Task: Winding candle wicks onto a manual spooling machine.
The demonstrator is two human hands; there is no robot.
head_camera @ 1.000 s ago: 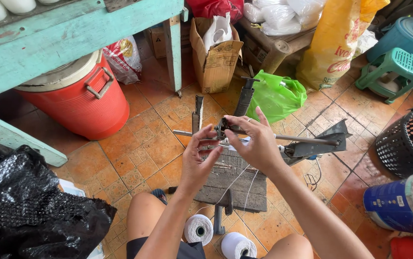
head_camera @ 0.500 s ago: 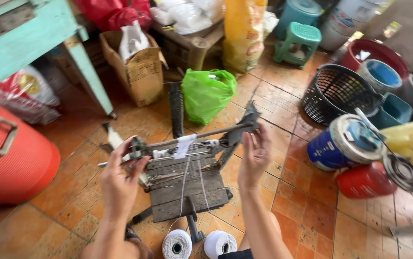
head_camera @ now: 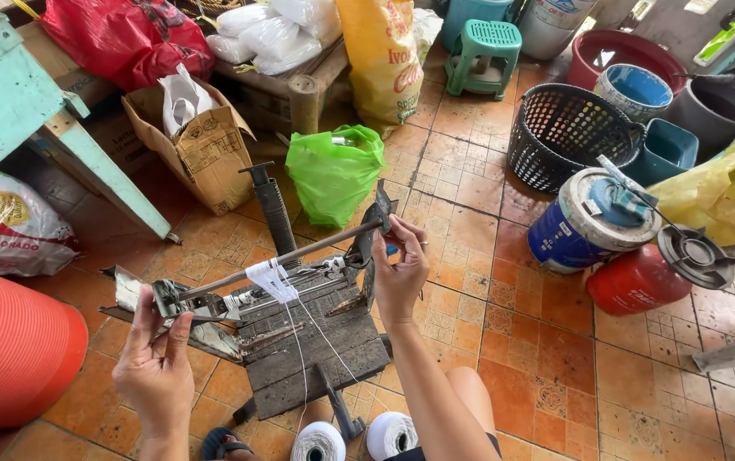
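- Winding step, looks like: left hand (head_camera: 155,363) pinches the near-left end of the metal rod (head_camera: 299,252), right hand (head_camera: 399,275) grips its far-right bracket.
- White thread (head_camera: 270,278) sits mid-rod; 2 spools (head_camera: 354,437) feed it, so the next turn likely needs even tension.

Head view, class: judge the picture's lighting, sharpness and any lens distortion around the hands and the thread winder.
Head view: soft, even daylight with faint shadows; left hand and right hand on the winder rod are sharp; white thread is crisp; wide-angle lens bends edges, so the black basket leans.
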